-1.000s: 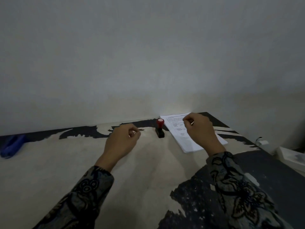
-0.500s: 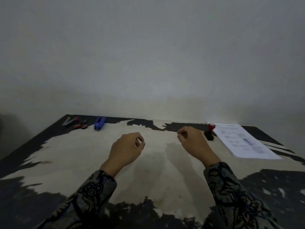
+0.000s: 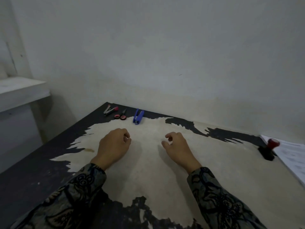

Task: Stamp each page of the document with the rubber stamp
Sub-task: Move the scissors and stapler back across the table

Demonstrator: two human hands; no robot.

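On the worn tabletop, head view: the left hand and the right hand lie side by side near the middle, backs upward, each with fingers loosely curled and holding nothing; patterned dark sleeves cover both forearms. The rubber stamp, black-bodied with a red knob on top, stands at the right edge of the view, well apart from the right hand, tilted in the wide-angle picture, just beside the near-left edge of the document; whether the two touch cannot be told. The document, a stack of white printed pages, lies flat at the far right and is cut off by the frame. At the far-left corner of the tabletop lie a blue stapler, a small pair of scissors with pink-ringed handles, and a metal staple remover with a pink end, close together in a row. The tabletop shows pale bare patches amid a black coating. A white ledge stands to the left beside a plain wall
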